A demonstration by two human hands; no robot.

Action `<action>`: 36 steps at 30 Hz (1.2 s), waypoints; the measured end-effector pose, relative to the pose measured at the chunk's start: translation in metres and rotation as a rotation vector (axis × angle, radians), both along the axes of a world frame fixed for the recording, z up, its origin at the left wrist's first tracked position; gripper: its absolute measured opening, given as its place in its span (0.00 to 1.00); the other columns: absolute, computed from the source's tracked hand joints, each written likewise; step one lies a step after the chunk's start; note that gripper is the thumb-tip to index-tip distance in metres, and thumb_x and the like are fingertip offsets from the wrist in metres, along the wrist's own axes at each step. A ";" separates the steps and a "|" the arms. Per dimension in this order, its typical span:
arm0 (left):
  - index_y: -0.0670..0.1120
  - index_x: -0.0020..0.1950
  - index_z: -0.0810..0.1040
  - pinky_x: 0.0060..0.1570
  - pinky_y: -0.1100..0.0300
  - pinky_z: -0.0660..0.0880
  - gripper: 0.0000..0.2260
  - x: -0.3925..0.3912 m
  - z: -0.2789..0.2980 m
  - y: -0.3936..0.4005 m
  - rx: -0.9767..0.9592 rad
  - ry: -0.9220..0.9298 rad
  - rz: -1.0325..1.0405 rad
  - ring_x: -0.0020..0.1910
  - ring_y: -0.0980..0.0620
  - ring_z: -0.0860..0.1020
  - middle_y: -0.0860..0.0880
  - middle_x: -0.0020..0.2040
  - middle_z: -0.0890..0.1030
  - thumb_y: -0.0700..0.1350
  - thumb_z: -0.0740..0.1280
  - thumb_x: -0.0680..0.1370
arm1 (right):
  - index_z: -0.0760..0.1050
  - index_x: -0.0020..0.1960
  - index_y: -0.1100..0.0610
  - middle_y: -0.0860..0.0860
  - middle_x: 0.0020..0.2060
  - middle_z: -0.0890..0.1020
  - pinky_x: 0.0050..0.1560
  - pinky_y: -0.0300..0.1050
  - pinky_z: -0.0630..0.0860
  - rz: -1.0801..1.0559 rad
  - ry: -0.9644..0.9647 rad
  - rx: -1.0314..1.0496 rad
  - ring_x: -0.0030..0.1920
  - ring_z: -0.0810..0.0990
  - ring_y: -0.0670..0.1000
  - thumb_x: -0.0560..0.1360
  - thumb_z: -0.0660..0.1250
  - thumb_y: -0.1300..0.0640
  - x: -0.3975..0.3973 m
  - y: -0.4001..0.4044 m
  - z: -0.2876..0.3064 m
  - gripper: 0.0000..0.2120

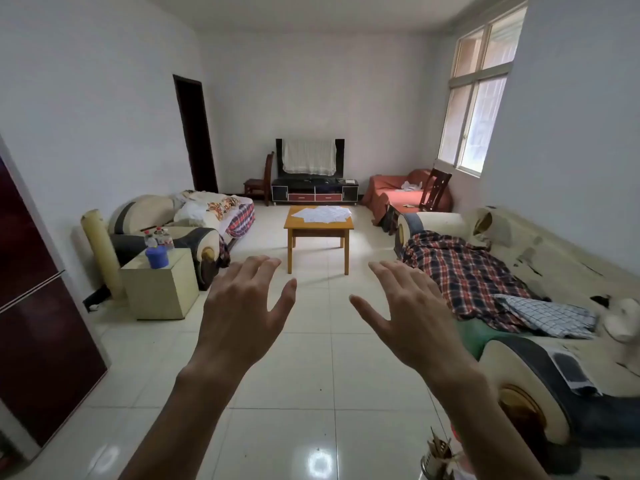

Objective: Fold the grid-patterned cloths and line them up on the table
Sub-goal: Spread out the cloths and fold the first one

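Observation:
Both my hands are raised in front of me over the tiled floor, fingers spread and holding nothing: my left hand (242, 306) and my right hand (412, 313). Far ahead stands a small wooden table (318, 227) with white grid-patterned cloths (323, 214) spread loosely on its top. Another blue-and-white grid-patterned cloth (549, 315) lies crumpled on the sofa at my right, apart from both hands.
A long cream sofa (540, 258) with a red plaid blanket (464, 271) runs along the right wall. A second sofa (166, 220) and a cream cube stand (161, 284) with bottles sit at left. A dark red fridge (38, 306) is at the near left. A TV stand (314, 192) is behind the table.

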State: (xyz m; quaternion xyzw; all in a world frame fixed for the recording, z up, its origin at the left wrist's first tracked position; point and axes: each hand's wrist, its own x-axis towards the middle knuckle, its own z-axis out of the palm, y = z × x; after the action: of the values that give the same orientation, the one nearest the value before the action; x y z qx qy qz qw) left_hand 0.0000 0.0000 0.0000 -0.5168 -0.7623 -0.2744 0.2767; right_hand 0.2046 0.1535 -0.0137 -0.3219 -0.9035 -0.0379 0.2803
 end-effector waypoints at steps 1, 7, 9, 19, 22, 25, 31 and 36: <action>0.44 0.66 0.81 0.57 0.43 0.80 0.26 -0.007 0.000 0.014 -0.003 -0.018 -0.014 0.61 0.43 0.82 0.44 0.63 0.84 0.61 0.57 0.82 | 0.68 0.79 0.53 0.53 0.75 0.75 0.77 0.55 0.63 0.008 -0.004 -0.012 0.76 0.71 0.55 0.80 0.49 0.27 -0.007 0.013 0.000 0.39; 0.44 0.66 0.81 0.57 0.45 0.80 0.25 -0.054 0.009 0.104 -0.009 -0.042 0.017 0.61 0.44 0.82 0.45 0.62 0.84 0.61 0.57 0.82 | 0.70 0.78 0.53 0.54 0.73 0.77 0.75 0.55 0.67 0.027 0.042 0.006 0.74 0.74 0.56 0.81 0.51 0.29 -0.060 0.104 0.010 0.37; 0.45 0.66 0.80 0.56 0.45 0.80 0.25 -0.069 0.011 0.129 0.008 -0.026 0.039 0.61 0.45 0.82 0.45 0.62 0.83 0.61 0.57 0.82 | 0.68 0.78 0.53 0.53 0.74 0.75 0.76 0.55 0.66 0.043 0.036 0.011 0.75 0.73 0.55 0.80 0.49 0.29 -0.076 0.134 0.013 0.38; 0.46 0.69 0.79 0.61 0.46 0.77 0.24 -0.155 0.006 0.240 -0.015 -0.059 0.079 0.64 0.46 0.80 0.46 0.65 0.82 0.61 0.57 0.83 | 0.67 0.79 0.53 0.53 0.75 0.74 0.77 0.55 0.64 0.054 0.017 -0.008 0.75 0.72 0.55 0.81 0.50 0.30 -0.167 0.255 0.018 0.37; 0.46 0.69 0.79 0.61 0.45 0.78 0.25 -0.190 -0.003 0.273 -0.020 -0.066 0.073 0.64 0.46 0.80 0.46 0.65 0.82 0.61 0.56 0.83 | 0.67 0.79 0.53 0.53 0.74 0.75 0.77 0.55 0.66 0.053 0.026 -0.016 0.74 0.72 0.55 0.81 0.49 0.29 -0.202 0.290 0.012 0.37; 0.45 0.68 0.79 0.60 0.45 0.78 0.26 -0.228 -0.007 0.309 -0.012 -0.068 0.059 0.63 0.45 0.80 0.45 0.64 0.82 0.62 0.56 0.82 | 0.68 0.79 0.53 0.52 0.74 0.75 0.76 0.54 0.66 0.049 0.029 -0.014 0.74 0.73 0.54 0.81 0.50 0.30 -0.242 0.324 0.006 0.37; 0.45 0.67 0.80 0.57 0.46 0.79 0.25 -0.325 -0.015 0.388 -0.014 -0.079 0.051 0.62 0.45 0.80 0.45 0.64 0.83 0.61 0.56 0.82 | 0.68 0.78 0.52 0.51 0.73 0.76 0.76 0.54 0.66 0.043 0.019 -0.024 0.73 0.73 0.54 0.81 0.51 0.30 -0.340 0.399 0.000 0.35; 0.46 0.68 0.80 0.62 0.45 0.77 0.24 -0.410 -0.016 0.454 -0.031 -0.072 0.046 0.65 0.45 0.79 0.46 0.65 0.82 0.60 0.58 0.83 | 0.68 0.79 0.51 0.50 0.73 0.75 0.75 0.53 0.67 0.017 0.043 -0.013 0.73 0.72 0.52 0.82 0.51 0.30 -0.418 0.460 0.002 0.35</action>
State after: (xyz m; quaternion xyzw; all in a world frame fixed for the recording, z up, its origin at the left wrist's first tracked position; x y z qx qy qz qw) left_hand -0.4097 0.4541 -0.0160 -0.4934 -0.7875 -0.2744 0.2474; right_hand -0.2137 0.6138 -0.0120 -0.3167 -0.9002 -0.0226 0.2980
